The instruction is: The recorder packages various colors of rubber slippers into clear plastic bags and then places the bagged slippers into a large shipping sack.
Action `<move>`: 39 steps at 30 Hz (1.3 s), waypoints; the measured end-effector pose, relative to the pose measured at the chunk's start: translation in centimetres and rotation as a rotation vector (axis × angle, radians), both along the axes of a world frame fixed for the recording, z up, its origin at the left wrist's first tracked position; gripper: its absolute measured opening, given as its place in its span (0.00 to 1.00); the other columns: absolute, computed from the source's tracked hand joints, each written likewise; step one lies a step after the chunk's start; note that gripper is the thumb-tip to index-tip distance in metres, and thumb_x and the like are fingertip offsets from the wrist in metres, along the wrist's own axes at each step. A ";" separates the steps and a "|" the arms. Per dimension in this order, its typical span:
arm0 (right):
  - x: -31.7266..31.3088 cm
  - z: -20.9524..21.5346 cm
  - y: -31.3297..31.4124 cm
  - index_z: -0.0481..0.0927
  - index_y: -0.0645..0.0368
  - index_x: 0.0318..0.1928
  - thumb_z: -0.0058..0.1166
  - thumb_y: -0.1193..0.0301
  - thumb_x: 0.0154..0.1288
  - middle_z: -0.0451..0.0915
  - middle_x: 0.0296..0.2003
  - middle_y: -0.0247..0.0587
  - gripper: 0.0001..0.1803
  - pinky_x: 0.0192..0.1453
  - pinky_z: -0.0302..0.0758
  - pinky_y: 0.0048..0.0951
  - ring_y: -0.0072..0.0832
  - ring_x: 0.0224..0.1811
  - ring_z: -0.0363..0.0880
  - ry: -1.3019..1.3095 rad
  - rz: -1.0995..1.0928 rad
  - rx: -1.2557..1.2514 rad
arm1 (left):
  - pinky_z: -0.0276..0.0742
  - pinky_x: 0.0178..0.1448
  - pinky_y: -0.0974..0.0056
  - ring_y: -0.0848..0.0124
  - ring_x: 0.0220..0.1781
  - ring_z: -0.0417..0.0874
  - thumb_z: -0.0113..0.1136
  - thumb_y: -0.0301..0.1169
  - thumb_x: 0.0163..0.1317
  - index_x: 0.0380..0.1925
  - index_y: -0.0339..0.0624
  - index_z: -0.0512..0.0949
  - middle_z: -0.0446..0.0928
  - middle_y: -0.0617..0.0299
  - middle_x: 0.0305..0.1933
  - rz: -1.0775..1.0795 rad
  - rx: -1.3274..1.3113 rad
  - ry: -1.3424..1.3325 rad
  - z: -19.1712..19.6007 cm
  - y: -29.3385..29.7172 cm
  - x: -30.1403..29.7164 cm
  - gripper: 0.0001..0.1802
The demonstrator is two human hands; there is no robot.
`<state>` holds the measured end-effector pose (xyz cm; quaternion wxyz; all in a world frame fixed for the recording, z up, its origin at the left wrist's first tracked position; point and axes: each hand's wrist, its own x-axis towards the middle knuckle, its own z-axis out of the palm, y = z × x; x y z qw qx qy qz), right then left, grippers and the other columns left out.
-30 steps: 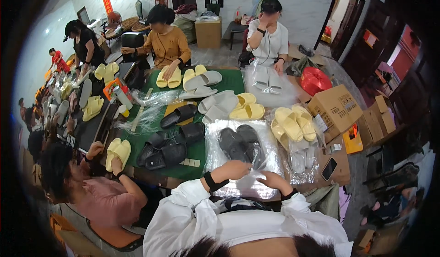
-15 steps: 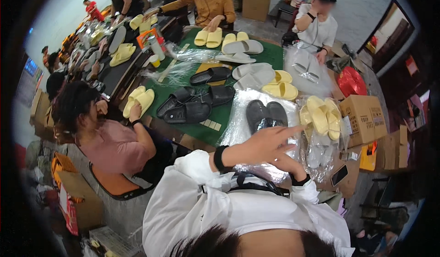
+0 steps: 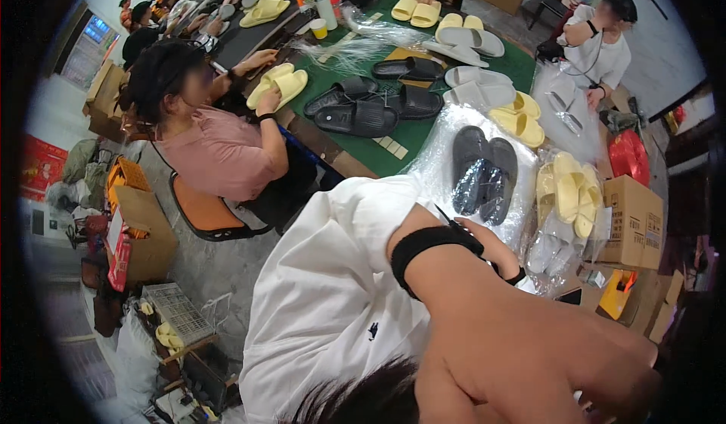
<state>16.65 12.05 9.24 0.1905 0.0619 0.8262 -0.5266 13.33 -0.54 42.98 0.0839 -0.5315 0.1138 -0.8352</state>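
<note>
Raised close to the camera, my left hand (image 3: 522, 341) wears a black wristband. Its thumb and fingers are apart and nothing shows in them; the fingertips are dark and partly out of frame. Behind that wrist my right hand (image 3: 495, 248) is low by the table edge, its fingers mostly hidden. A thin dark pointed thing (image 3: 445, 214) shows beside it, too small to name. Just beyond lies a pair of black slippers (image 3: 484, 168) on clear plastic bags (image 3: 431, 155). To their right are bagged yellow slippers (image 3: 569, 189) and grey slippers (image 3: 550, 251).
Black slippers (image 3: 355, 118), grey slippers (image 3: 478, 87) and yellow slippers (image 3: 518, 118) lie on the green tabletop (image 3: 355, 155). A co-worker in pink (image 3: 219, 155) sits at left holding yellow slippers (image 3: 277, 85). A cardboard box (image 3: 634, 220) stands at right.
My left hand has risen from above the black slippers toward the camera. The view has turned, so the table appears farther right. My right hand stays low near the table edge.
</note>
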 end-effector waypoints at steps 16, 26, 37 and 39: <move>0.8 2.0 -1.4 0.69 0.60 0.54 0.49 0.60 0.61 0.76 0.45 0.54 0.24 0.48 0.71 0.34 0.45 0.46 0.75 0.109 -0.019 0.131 | 0.69 0.32 0.65 0.66 0.27 0.71 0.37 0.59 0.62 0.41 0.39 0.78 0.71 0.52 0.38 -0.195 -0.013 -0.051 -1.7 0.1 -0.5 0.34; -2.6 1.1 -2.0 0.70 0.56 0.54 0.51 0.63 0.60 0.77 0.43 0.50 0.22 0.46 0.72 0.32 0.39 0.43 0.76 -0.015 -0.198 0.198 | 0.67 0.44 0.57 0.57 0.40 0.73 0.41 0.55 0.62 0.42 0.38 0.74 0.72 0.52 0.41 -0.175 -0.550 0.465 -5.6 -3.0 -10.2 0.30; -8.5 2.1 -4.7 0.71 0.58 0.52 0.51 0.64 0.60 0.78 0.40 0.50 0.21 0.44 0.72 0.32 0.41 0.40 0.77 0.104 -0.241 0.224 | 0.69 0.50 0.62 0.61 0.47 0.74 0.59 0.39 0.53 0.60 0.39 0.56 0.70 0.46 0.50 0.579 -2.170 -0.610 -33.8 -6.5 -33.7 0.37; -9.8 2.6 -5.5 0.71 0.58 0.52 0.51 0.64 0.60 0.78 0.41 0.50 0.21 0.44 0.72 0.32 0.41 0.41 0.77 0.039 -0.236 0.223 | 0.66 0.55 0.53 0.48 0.52 0.70 0.62 0.44 0.49 0.62 0.41 0.52 0.68 0.40 0.51 0.930 -2.330 -0.702 -38.0 -8.5 -36.8 0.43</move>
